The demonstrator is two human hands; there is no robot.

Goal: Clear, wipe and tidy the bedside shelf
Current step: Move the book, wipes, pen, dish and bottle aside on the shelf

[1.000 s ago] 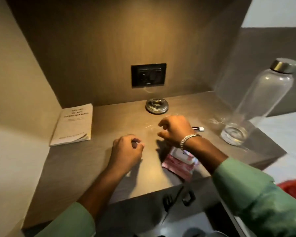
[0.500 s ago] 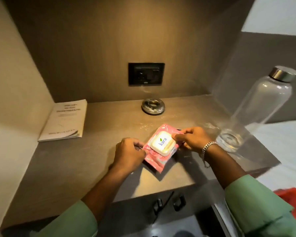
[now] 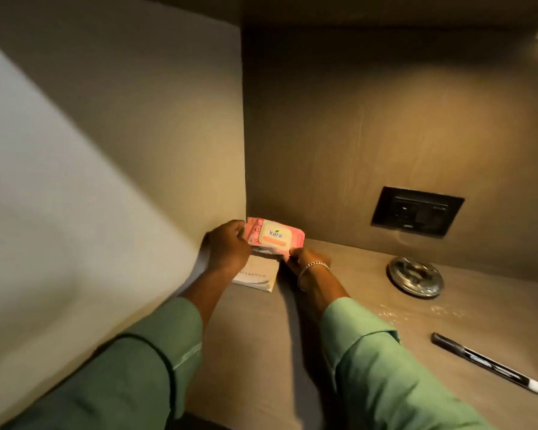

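Observation:
A pink wipes pack with a cream lid is held in the far left corner of the brown shelf, just above a white book. My left hand grips the pack's left end. At its lower right corner, my right hand, with a metal bracelet on the wrist, pinches the pack. Most of the book is hidden under my hands and the pack.
A round metal ashtray sits by the back wall under a black wall socket. A black pen with a white tip lies at the right. White specks dot the shelf. The side wall closes the left.
Both hands have carried the wipes pack from the middle of the shelf to the far left corner, over the book. The view has swung left, so the bottle is out of frame.

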